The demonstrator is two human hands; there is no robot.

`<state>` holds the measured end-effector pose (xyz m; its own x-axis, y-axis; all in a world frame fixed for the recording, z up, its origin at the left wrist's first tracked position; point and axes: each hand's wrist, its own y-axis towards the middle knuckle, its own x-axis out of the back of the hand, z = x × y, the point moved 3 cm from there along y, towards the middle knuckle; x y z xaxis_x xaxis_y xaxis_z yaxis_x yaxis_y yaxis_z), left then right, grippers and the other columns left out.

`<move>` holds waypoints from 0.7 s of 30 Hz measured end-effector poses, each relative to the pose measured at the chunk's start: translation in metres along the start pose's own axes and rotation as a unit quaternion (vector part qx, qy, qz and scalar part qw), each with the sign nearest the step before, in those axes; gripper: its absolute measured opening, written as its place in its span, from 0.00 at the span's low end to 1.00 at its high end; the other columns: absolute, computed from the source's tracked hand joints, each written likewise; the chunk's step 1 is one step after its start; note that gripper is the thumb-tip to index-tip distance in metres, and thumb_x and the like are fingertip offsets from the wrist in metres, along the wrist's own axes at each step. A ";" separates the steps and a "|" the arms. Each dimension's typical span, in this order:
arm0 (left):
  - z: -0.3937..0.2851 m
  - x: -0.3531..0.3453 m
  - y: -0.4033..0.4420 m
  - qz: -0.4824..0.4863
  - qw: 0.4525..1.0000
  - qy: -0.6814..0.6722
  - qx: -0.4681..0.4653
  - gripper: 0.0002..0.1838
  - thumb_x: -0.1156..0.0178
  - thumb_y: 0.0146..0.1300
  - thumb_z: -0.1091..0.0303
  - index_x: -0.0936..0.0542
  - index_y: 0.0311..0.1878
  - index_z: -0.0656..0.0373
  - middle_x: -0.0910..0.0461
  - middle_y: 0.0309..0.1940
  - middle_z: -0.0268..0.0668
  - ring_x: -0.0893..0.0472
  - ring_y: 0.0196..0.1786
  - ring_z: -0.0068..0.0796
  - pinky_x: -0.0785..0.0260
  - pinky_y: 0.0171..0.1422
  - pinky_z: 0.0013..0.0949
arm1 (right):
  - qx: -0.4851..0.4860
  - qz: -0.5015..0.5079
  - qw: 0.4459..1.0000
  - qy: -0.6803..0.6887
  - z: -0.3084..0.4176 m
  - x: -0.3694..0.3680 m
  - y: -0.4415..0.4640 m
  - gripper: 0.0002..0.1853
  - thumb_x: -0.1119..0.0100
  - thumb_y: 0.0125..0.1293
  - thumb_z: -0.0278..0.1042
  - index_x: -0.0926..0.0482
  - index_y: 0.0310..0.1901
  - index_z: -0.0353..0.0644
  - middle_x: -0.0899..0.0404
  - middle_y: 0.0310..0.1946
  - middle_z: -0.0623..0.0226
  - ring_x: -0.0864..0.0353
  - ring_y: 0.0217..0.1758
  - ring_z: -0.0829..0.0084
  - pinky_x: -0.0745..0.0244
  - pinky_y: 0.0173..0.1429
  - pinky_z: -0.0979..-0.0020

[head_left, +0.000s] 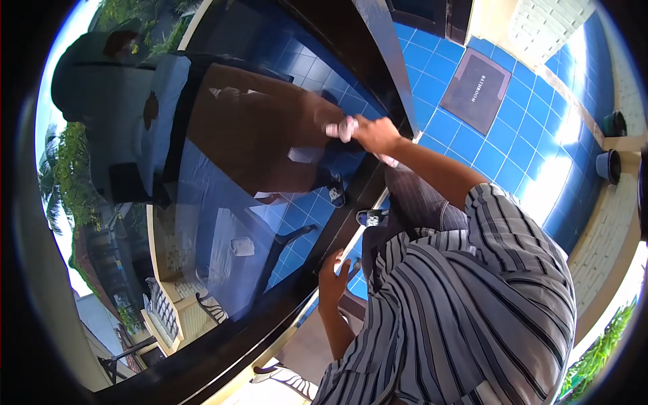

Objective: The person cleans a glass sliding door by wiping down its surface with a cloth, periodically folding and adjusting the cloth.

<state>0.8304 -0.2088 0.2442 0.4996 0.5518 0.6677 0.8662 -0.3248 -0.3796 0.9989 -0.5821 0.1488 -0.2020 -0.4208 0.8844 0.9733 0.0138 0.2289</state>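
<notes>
My right hand [379, 135] is closed on a crumpled pinkish-white cloth [347, 129], which is held at the surface of a large dark glass pane [236, 162]. The pane mirrors the hand and cloth, my body and plants outside. Lower down, my left hand [332, 280] is beside the dark frame [297, 287] of the pane, its thumb and fingers apart and nothing visible in it. Whether its fingertips touch the frame I cannot tell.
Blue tiles [432, 128] cover the floor, with a grey mat [476, 90] marked "BATHROOM" on them. Plant pots [608, 166] stand by the low brick wall at the right. A brown surface [304, 345] and a patterned metal armrest [287, 381] are near my left arm.
</notes>
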 end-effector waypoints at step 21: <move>0.013 0.000 -0.015 -0.022 1.000 -0.022 -0.001 0.21 0.33 0.71 0.67 0.19 0.64 0.63 0.14 0.56 0.51 0.14 0.58 0.44 0.24 0.64 0.43 | -0.231 -0.235 0.928 0.176 0.002 0.015 0.029 0.13 0.37 0.63 0.40 0.22 0.46 0.46 0.15 0.40 0.46 0.13 0.39 0.41 0.17 0.43 0.44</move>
<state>0.8178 -0.1940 0.2412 0.4607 0.5991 0.6549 0.8875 -0.3008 -0.3492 1.0236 -0.5864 0.1695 -0.6474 -0.5534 0.5240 0.7457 -0.6022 0.2852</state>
